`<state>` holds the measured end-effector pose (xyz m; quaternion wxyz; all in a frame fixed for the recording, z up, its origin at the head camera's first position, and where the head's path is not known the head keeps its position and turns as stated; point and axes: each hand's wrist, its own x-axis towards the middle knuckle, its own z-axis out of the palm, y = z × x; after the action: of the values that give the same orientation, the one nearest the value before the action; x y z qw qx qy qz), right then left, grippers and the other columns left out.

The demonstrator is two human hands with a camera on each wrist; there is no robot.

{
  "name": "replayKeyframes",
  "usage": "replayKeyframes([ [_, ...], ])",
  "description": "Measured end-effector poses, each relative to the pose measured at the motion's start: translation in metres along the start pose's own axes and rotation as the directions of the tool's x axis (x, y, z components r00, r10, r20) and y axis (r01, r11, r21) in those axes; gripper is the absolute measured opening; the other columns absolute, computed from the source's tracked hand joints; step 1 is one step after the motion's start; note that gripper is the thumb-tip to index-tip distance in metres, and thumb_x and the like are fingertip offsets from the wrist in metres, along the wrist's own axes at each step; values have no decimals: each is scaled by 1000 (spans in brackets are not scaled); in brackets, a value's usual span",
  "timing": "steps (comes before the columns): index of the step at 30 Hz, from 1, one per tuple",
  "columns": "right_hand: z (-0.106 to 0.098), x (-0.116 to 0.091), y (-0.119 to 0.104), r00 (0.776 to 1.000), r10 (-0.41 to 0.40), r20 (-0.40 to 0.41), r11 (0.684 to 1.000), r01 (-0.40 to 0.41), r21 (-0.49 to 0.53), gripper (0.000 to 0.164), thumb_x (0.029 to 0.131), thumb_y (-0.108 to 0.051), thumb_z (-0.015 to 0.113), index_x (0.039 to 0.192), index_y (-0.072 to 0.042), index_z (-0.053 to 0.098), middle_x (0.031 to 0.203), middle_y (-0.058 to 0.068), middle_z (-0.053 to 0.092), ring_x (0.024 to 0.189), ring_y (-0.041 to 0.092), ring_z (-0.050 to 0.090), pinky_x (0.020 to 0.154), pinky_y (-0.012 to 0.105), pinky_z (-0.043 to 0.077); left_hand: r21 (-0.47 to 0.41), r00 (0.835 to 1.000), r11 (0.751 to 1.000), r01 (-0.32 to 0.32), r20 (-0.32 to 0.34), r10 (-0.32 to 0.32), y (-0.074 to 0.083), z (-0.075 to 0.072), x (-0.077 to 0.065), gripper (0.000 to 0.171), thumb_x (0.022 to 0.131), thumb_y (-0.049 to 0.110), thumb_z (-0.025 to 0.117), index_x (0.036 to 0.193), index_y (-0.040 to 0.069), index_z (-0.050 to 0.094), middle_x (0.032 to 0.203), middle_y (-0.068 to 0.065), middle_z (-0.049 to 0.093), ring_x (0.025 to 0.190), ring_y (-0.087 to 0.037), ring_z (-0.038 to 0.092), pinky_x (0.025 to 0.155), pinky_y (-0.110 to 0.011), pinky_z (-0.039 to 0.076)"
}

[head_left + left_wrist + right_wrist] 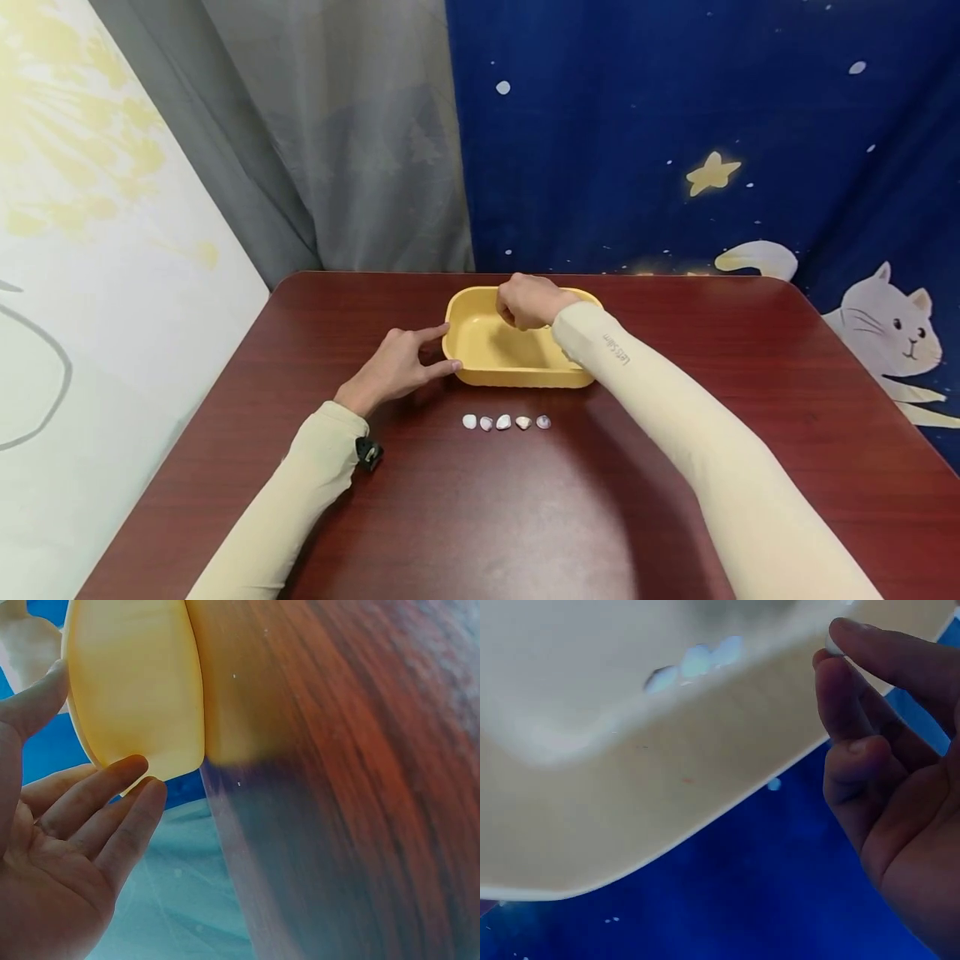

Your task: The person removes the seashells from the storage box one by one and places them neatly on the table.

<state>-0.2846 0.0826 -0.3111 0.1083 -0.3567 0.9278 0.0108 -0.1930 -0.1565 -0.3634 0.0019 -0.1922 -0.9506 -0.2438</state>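
A yellow plastic basin (525,378) stands on the table. My left hand (397,364) is at its left end, thumb at the front corner and forefinger at the side; the fingers look fairly straight in the left wrist view. My right hand (531,302) is over the inside of the basin, toward the back. In the right wrist view, its thumb and forefinger pinch a small whitish seashell (835,646), mostly covered by the fingertips. Three pale seashells (697,661) lie along the basin's inner edge there. Several more seashells (503,422) form a row on the table before the basin.
The dark red wooden table (465,517) reaches back to a grey curtain (375,167) and a blue curtain (600,150) with stars and a cat. A white patterned wall (97,292) is at the left. The right forearm passes over the basin's right front corner.
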Motion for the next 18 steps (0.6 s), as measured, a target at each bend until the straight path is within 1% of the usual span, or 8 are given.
replayKeyframes([
  [2,-4,-4,-3,1000,-14,2,1000,14,6,34,78,9,59,60,-20,60,64,-5,55,68,14,51,58,24,40,2,1000,1000,-1,6,1,1,-1,-1,75,87,54,73,146,12,54,83,-13,72,76,-20,57,80,-33,50],
  [4,-7,-8,-6,999,-37,-7,999,37,16,31,78,7,61,62,-20,62,65,-5,57,69,14,52,58,25,41,6,1000,1000,1,0,-1,1,-1,-1,74,87,54,73,146,11,54,95,-15,75,82,-20,59,81,-34,50],
  [6,-9,-13,-10,998,-63,-23,997,64,47,27,79,5,64,65,-18,66,68,-4,61,70,15,54,59,25,43,3,1000,1000,8,5,-8,1,-1,-1,75,87,54,73,146,12,54,95,-15,75,81,-21,59,81,-34,50],
  [9,-11,-24,-14,993,-102,-66,990,108,91,20,80,1,67,70,-16,70,73,-3,67,70,15,57,61,25,46,-3,1000,1000,11,9,-11,1,0,-1,74,87,53,73,146,12,54,82,-11,72,74,-18,56,79,-33,50],
  [11,-12,-35,-17,988,-121,-93,984,131,119,18,80,1,68,72,-15,71,76,-2,69,71,16,58,64,26,47,-10,1000,1000,11,14,-11,1,1,-1,74,88,54,72,147,13,53,68,-6,65,64,-16,51,77,-33,49],
  [12,-12,-40,-18,985,-133,-110,981,146,124,17,79,1,68,72,-15,71,77,-3,70,71,16,58,65,26,48,-10,1000,1000,9,13,-9,1,1,0,74,88,53,72,147,13,53,65,-5,63,61,-16,48,76,-32,49],
  [15,-11,-55,-22,972,-162,-168,972,187,144,19,76,1,68,70,-16,68,76,-4,70,71,15,57,67,27,48,-5,1000,1000,5,9,-5,0,0,0,74,88,54,72,147,13,53,63,-3,61,58,-14,46,75,-32,49],
  [18,-6,-68,-26,949,-198,-246,959,239,149,20,76,0,71,68,-17,67,74,-6,68,69,12,57,67,27,48,-1,1000,1000,9,9,-9,0,0,1,74,88,54,72,147,15,52,67,-5,63,61,-15,49,76,-31,49],
])
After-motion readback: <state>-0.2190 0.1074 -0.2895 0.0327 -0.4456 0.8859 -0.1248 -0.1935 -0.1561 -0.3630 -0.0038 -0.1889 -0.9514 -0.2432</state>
